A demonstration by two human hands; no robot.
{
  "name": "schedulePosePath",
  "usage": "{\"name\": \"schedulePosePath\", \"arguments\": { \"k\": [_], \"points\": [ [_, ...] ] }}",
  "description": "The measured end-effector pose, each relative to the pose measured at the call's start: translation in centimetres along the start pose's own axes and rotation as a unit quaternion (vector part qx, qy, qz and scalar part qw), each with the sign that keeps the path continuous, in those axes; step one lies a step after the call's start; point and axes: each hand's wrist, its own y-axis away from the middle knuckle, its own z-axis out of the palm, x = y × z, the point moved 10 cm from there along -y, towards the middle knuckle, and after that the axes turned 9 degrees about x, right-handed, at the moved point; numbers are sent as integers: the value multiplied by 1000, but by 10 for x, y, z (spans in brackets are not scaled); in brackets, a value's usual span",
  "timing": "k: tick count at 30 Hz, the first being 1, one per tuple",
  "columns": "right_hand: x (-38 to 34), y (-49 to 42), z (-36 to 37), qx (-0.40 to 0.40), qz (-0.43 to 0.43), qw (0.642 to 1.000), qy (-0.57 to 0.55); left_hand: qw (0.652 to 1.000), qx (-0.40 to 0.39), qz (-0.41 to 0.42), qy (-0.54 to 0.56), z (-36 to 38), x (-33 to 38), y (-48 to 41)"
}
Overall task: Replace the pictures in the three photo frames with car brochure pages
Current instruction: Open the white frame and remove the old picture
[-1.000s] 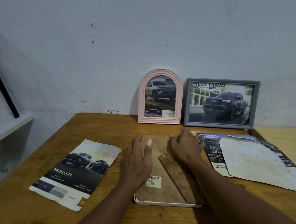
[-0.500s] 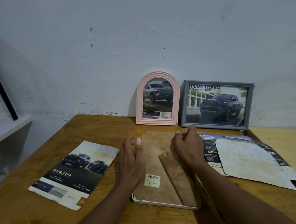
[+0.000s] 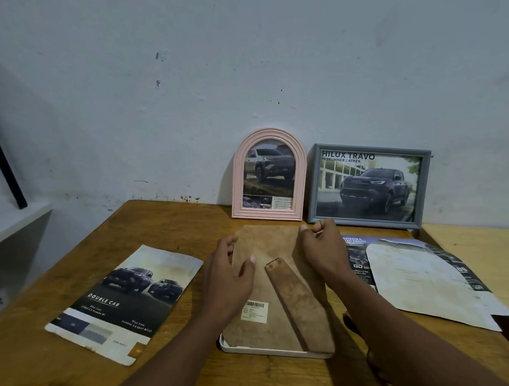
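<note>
A white photo frame [image 3: 254, 350] lies face down in the middle of the wooden table [image 3: 161, 222]. Its brown backing board [image 3: 270, 248] and folded stand [image 3: 294, 298] face up. My left hand [image 3: 229, 278] grips the board's left edge, thumb on top. My right hand [image 3: 318, 248] pinches the board's far right corner. A pink arched frame [image 3: 266, 214] and a grey rectangular frame [image 3: 365, 222] stand against the wall, each showing a truck picture. One car brochure page [image 3: 128, 298] lies to the left of the frame.
More brochure sheets [image 3: 422, 277], one turned blank side up, lie on the right of the table. A lighter tabletop [image 3: 479, 238] adjoins at the far right. A white shelf [image 3: 4, 220] and a leaning black rod [image 3: 2, 160] stand to the left.
My left hand slid from lying flat on the backing board to its left edge and now grips it. My right hand moved up to the board's far right corner.
</note>
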Motion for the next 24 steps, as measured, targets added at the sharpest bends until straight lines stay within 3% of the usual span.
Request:
{"name": "schedulePosePath", "arguments": {
  "k": [12, 16, 20, 24],
  "points": [
    [14, 35, 0, -133, 100, 983, -82, 995, 50, 64, 58, -19, 33, -17],
    [-1, 31, -27, -69, 117, 976, -169, 995, 15, 69, 71, -11, 55, -34],
    [-24, 13, -61, -29, 134, 961, -240, 994, -80, 52, 48, 16, 75, -43],
    [-39, -18, -103, -6, 100, 978, -182, 983, -166, 73, 1, 53, 92, -27]
  ]
}}
